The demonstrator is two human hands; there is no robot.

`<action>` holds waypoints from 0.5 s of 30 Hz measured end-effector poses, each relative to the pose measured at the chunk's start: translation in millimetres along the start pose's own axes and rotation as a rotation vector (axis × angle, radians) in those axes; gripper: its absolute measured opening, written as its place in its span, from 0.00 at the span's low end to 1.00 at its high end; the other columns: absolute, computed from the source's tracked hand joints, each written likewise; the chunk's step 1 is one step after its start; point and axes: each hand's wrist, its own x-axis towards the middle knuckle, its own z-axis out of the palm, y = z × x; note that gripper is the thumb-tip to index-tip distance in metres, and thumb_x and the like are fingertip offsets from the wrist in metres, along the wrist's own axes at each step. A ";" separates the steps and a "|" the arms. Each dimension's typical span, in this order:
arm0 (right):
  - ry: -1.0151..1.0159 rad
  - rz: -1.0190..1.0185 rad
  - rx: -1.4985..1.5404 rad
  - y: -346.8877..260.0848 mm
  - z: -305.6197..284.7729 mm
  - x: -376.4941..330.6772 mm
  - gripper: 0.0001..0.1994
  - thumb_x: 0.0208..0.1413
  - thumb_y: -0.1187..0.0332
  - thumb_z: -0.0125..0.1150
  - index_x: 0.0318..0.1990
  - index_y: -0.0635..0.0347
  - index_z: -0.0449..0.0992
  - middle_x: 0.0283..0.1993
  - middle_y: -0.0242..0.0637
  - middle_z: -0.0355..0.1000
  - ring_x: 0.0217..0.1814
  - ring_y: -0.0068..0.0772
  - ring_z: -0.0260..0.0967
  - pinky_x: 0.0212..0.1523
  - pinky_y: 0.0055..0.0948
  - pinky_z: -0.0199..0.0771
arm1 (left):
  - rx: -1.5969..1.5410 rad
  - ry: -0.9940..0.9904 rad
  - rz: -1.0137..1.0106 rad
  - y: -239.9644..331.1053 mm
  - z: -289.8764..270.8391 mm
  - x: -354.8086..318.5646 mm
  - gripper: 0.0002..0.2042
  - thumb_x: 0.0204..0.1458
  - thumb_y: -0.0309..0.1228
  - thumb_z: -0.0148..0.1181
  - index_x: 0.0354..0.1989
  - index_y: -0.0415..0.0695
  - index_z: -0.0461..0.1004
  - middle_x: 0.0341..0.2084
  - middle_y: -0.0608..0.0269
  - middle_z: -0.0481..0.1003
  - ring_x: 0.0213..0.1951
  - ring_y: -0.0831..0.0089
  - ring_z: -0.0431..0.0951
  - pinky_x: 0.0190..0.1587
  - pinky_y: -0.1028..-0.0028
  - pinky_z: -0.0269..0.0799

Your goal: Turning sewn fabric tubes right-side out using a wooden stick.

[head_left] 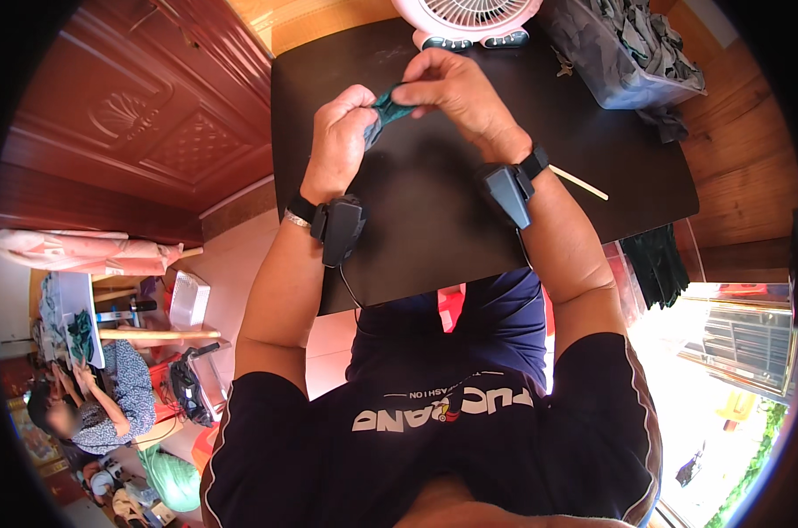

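A small strip of dark green and grey fabric (pixel 387 109) is stretched between my two hands above the black tabletop (pixel 417 211). My left hand (pixel 339 132) is closed around its lower, grey end, thumb on top. At the green upper end, the thumb and fingers of my right hand (pixel 456 92) pinch the cloth. Part of the fabric is hidden inside both grips, so I cannot tell its full shape. A thin pale stick (pixel 578 182) lies on the table beside my right forearm.
At the table's far edge stands a pink fan (pixel 474 19). A clear plastic bin (pixel 623 75) heaped with grey fabric pieces is at the far right. Dark green cloth (pixel 654 267) hangs beside the table's right edge. Another person (pixel 122 400) sits at a table on the left.
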 end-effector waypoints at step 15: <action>0.071 -0.253 -0.115 15.5 8.9 0.4 0.06 0.46 0.80 0.62 0.30 0.60 0.72 0.28 0.28 0.70 0.28 0.19 0.68 0.29 0.20 0.70 | -0.142 -0.032 -0.133 8.1 -2.3 -1.0 0.06 0.48 0.28 0.46 0.26 0.40 0.69 0.16 0.73 0.62 0.19 0.85 0.58 0.22 0.81 0.53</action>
